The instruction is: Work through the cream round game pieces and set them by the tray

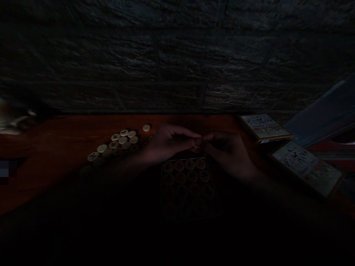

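The scene is very dark. My left hand [163, 144] and my right hand [229, 149] meet above the far edge of a tray [162, 184], fingertips pinched together. Between them is a small roundish thing [197, 143], too dim to make out. In the tray lie rows of round pieces [192, 176] with characters on their faces, some reddish and some dark. Left of my left hand, several loose pale round pieces [123, 140] lie on the wooden table [63, 147], some with characters and some blank. One single piece [146, 128] lies apart, behind them.
Two printed boxes, one [264, 125] at the back right and one [306, 168] nearer, lie beside a grey panel [321, 111]. A brick wall [166, 55] rises behind the table. A pale object [11, 118] stands at the far left.
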A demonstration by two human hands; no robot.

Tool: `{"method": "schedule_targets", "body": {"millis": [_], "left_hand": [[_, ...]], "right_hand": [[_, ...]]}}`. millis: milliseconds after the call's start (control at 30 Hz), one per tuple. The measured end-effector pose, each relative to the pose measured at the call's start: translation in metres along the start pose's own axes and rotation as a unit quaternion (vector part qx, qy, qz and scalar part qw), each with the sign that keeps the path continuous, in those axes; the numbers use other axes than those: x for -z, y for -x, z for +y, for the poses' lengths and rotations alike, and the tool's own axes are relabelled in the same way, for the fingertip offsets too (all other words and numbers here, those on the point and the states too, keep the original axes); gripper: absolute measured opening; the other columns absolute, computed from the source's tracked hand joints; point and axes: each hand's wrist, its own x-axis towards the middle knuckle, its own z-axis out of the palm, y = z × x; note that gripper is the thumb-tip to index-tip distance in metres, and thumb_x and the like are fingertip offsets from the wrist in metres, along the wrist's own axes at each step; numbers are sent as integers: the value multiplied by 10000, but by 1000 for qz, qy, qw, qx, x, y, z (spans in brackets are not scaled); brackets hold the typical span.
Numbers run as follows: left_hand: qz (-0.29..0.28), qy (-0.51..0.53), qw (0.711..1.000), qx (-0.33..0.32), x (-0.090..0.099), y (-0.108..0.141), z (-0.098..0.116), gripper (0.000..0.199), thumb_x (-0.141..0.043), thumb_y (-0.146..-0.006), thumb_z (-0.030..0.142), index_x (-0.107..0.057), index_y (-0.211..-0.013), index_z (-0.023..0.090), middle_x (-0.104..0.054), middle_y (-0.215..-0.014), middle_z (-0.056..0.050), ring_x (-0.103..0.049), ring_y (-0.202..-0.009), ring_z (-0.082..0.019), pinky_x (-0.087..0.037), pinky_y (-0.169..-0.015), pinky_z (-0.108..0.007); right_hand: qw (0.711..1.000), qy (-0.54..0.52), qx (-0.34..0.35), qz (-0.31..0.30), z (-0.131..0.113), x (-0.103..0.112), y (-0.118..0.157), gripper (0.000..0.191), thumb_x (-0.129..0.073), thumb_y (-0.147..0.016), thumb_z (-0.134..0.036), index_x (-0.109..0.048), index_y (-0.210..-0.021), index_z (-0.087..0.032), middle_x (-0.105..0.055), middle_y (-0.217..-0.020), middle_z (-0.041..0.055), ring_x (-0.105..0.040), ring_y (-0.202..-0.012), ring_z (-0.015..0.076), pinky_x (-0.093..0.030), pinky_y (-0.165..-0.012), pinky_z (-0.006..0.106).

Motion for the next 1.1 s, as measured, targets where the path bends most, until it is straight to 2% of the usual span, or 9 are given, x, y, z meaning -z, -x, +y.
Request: {"method": "schedule_targets", "body": {"millis": [133,500,700,800,900,1000,1100], "left_hand": [[-26,-3,1000,-6,1,0,-4,278,-871,-800,275,-818,-1049,165,-838,-1029,-83,-798,-913,-208,-625,-829,-296],[-43,34,998,-15,2,0,-3,384,-857,-799,182,-795,-1177,195,-808,-1204,-81,-778,-1101,-233,-618,-956,-331],[-4,-4,1000,-4,0,1,3,264,-815,-843,197,-828,-1107,202,-830,-1120,-67,-792,-1013,-214,-626,-867,-287],[8,-11,1000,1,0,0,2,267,-834,-845,238,-828,-1110,201,-835,-1093,-71,-794,-972,-211,-626,-812,-275],[11,-3,1000,-14,-1,-1,-2,302,-862,-827,251,-823,-1122,195,-834,-1099,-71,-794,-963,-201,-624,-823,-269],[9,11,1000,-15,-2,-2,-4,313,-860,-827,250,-815,-1126,171,-836,-1080,-76,-800,-922,-193,-634,-824,-278],[0,29,1000,-3,-4,-1,-3,333,-854,-828,253,-802,-1140,148,-839,-1042,-87,-803,-856,-190,-647,-799,-296]], "right_hand": [[1000,10,-14,5,2,1,0,334,-822,-834,-531,-792,-784,-203,-809,-782,47,-717,-659,164,-564,-637,282],[999,-35,-19,11,5,2,-1,316,-916,-745,-430,-772,-891,-190,-821,-900,59,-725,-705,155,-566,-646,277],[999,-40,-20,28,7,1,0,301,-930,-725,-404,-775,-871,-191,-815,-871,57,-740,-746,173,-587,-690,296],[999,-34,-22,20,6,2,1,277,-909,-751,-386,-788,-905,-190,-827,-924,71,-742,-746,172,-591,-695,302],[999,-39,-16,13,5,2,0,211,-882,-772,-320,-797,-914,-189,-835,-932,67,-747,-745,164,-592,-701,291],[999,-38,-17,6,3,3,-1,149,-840,-794,-287,-800,-899,-188,-832,-883,55,-748,-728,163,-593,-686,285],[999,-34,-17,12,0,3,-1,151,-827,-809,-322,-794,-853,-180,-801,-776,36,-709,-651,145,-561,-614,258]]}}
